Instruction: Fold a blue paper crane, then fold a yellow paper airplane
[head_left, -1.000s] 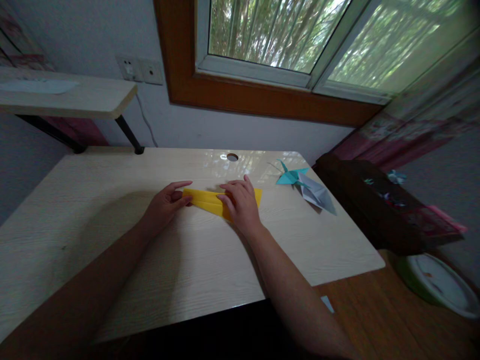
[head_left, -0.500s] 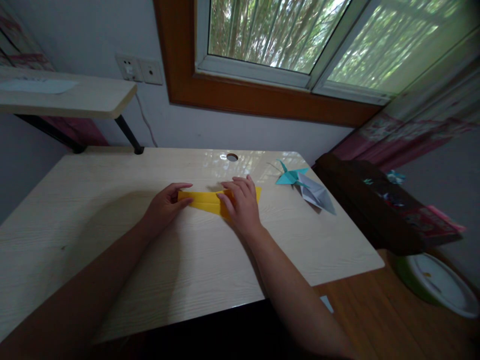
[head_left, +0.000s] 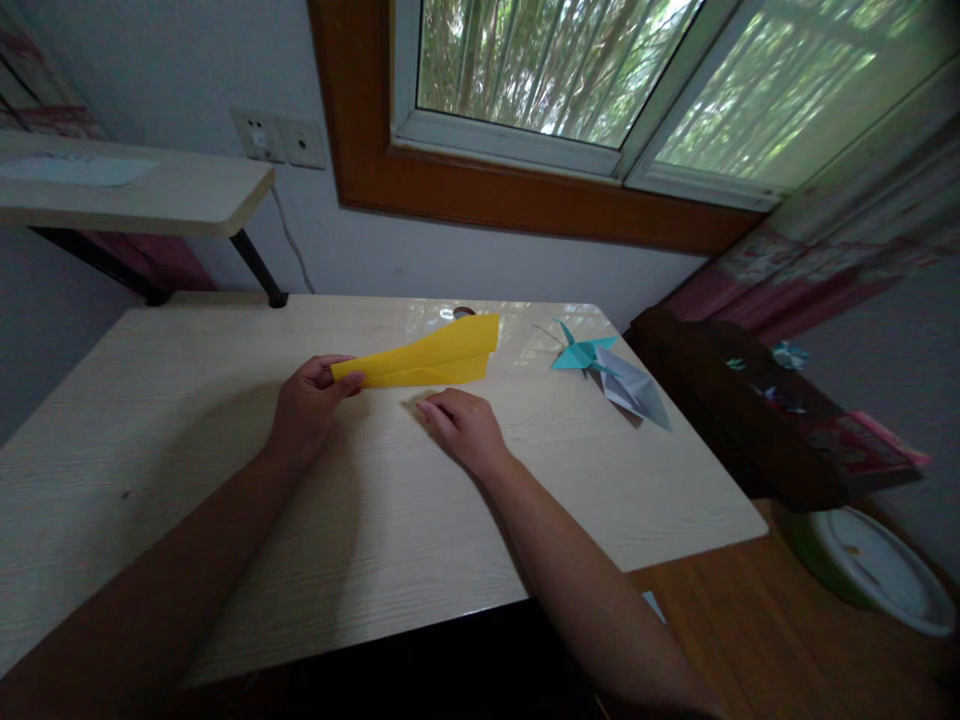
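My left hand pinches the narrow left end of a folded yellow sheet of paper between thumb and fingers. The paper is raised off the table, and its wider end points right and flares, with a crease running along its length. Just below the paper, my right hand rests near the tabletop with its fingers curled in and the thumb against them. It appears apart from the paper, and nothing shows in it.
On the light wood table, a teal paper crane touches a folded white-grey paper piece at the right. A raised shelf stands at the back left. Beyond the right edge are a dark cabinet and a round white-topped bin.
My right hand has let go of the yellow paper, curled its fingers and moved toward me. The paper's right end has swung up and away, while my left hand has shifted slightly left.
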